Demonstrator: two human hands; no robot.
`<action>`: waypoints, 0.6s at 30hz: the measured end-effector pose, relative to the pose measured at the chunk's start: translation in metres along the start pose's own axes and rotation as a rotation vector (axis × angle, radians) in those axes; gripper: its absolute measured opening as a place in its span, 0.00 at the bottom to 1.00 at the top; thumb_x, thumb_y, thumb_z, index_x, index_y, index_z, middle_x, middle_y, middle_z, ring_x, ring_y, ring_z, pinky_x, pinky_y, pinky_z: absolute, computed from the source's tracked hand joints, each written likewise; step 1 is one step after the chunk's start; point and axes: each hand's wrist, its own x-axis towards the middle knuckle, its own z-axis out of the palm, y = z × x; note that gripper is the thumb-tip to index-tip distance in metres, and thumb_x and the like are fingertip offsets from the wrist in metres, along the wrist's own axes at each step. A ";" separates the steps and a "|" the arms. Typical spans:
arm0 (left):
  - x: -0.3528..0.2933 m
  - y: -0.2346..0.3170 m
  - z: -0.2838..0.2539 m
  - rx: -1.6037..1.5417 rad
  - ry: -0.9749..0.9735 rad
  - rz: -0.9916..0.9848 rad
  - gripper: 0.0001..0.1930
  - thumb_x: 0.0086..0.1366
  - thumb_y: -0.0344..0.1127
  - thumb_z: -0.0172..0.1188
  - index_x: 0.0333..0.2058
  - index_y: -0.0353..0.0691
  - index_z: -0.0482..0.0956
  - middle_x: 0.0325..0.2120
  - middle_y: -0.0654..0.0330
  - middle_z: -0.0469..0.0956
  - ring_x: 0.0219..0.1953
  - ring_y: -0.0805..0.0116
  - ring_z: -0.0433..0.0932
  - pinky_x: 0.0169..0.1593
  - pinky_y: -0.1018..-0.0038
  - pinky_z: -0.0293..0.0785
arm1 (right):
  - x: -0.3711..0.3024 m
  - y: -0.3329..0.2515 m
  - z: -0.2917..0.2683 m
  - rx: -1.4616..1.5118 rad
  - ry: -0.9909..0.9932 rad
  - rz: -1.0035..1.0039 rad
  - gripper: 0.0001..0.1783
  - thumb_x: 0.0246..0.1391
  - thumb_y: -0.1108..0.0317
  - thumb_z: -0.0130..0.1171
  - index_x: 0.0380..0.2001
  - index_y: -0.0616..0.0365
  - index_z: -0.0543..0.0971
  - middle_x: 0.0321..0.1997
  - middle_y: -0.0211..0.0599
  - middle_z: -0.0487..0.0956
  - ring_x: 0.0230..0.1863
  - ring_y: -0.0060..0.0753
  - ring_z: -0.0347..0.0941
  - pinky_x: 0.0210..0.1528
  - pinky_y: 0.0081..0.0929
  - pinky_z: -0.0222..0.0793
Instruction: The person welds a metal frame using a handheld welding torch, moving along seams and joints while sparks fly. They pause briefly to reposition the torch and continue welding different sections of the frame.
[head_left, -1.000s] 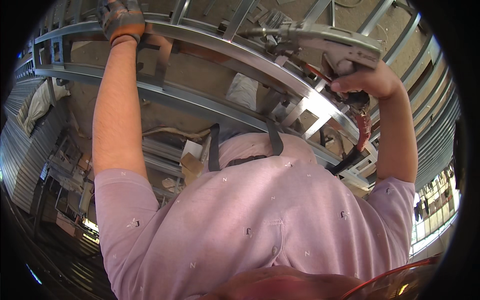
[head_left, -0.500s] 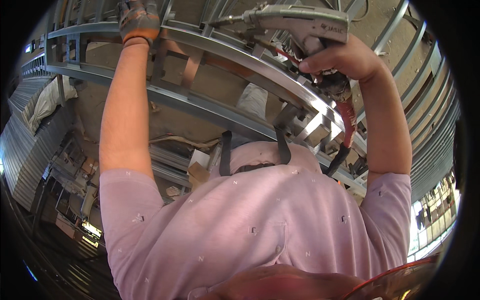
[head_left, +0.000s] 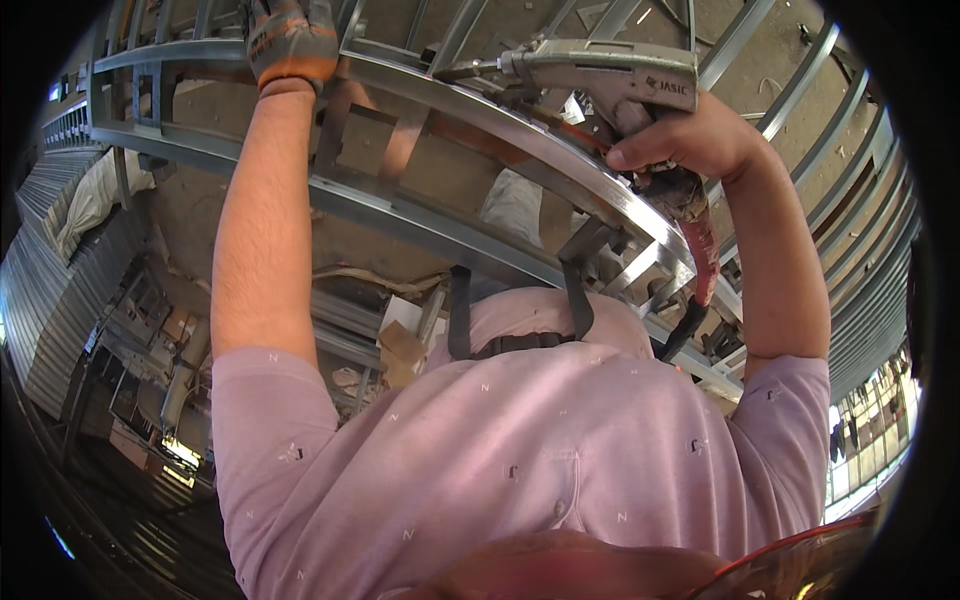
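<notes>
My right hand (head_left: 680, 150) is wrapped round the handle of a grey welding gun (head_left: 620, 75). The gun's nozzle points left, its tip close to the upper rail of a steel frame (head_left: 480, 105); whether the two touch I cannot tell. A red-sleeved cable (head_left: 700, 250) hangs from the gun's handle. On my left hand (head_left: 290, 45) is a grey and orange glove. That hand grips the frame's far rail, left of the nozzle tip, and its fingertips run out of the picture at the top.
Slatted metal panels (head_left: 860, 200) stand on the right, and corrugated sheets (head_left: 50, 270) on the left with a white sack (head_left: 90, 205) against them. Near my waist lie long metal profiles (head_left: 345, 325) and a cardboard piece (head_left: 400, 350). A lower frame rail (head_left: 420, 220) crosses before me.
My left hand has shifted slightly right and down in the picture. The welding gun and my right hand sit a little lower. The whole view has moved slightly.
</notes>
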 end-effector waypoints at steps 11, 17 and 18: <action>0.000 -0.002 0.004 0.051 -0.012 -0.037 0.36 0.74 0.44 0.56 0.74 0.33 0.58 0.72 0.32 0.60 0.73 0.35 0.61 0.76 0.54 0.57 | 0.002 0.001 -0.004 -0.021 -0.014 0.027 0.21 0.44 0.67 0.80 0.42 0.63 0.87 0.32 0.33 0.86 0.32 0.26 0.80 0.37 0.27 0.78; 0.002 -0.001 0.001 0.043 -0.020 0.032 0.37 0.74 0.44 0.55 0.75 0.33 0.56 0.73 0.35 0.60 0.74 0.36 0.61 0.77 0.55 0.55 | 0.001 -0.001 -0.002 -0.019 -0.011 0.074 0.21 0.44 0.67 0.80 0.42 0.64 0.87 0.32 0.34 0.85 0.32 0.26 0.80 0.36 0.27 0.78; 0.003 0.004 -0.002 0.043 -0.033 0.043 0.37 0.74 0.44 0.56 0.75 0.33 0.56 0.72 0.36 0.61 0.74 0.36 0.61 0.76 0.55 0.56 | 0.000 -0.002 -0.003 -0.017 -0.017 0.087 0.21 0.44 0.67 0.80 0.42 0.64 0.87 0.32 0.34 0.85 0.31 0.26 0.80 0.36 0.27 0.78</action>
